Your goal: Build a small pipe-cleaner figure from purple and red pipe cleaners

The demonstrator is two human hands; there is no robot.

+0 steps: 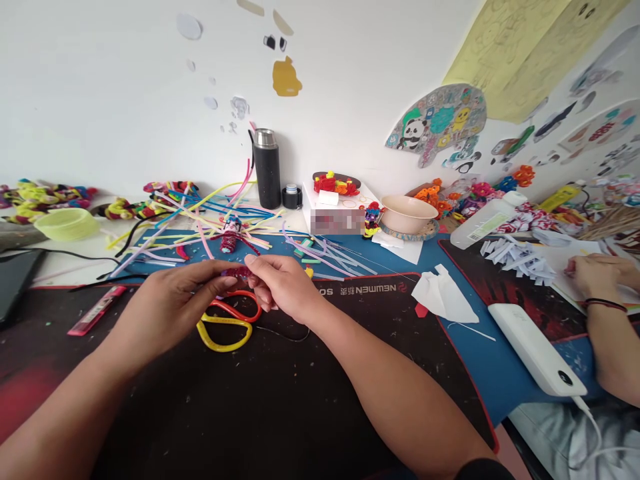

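Between my two hands is a dark red pipe cleaner, partly wound into a coil. My left hand pinches its left part between thumb and fingers. The fingers of my right hand are closed on its right part, and a free end sticks up above them. Just beyond stands a small pipe cleaner figure with a dark red wound body. Under my hands lie scissors with red and yellow handles; their blades are hidden.
Loose coloured pipe cleaners spread behind my hands. A black thermos, a beige bowl and a white box stand by the wall. A pink-red packet lies left. At right are a white power bank and another person's hands.
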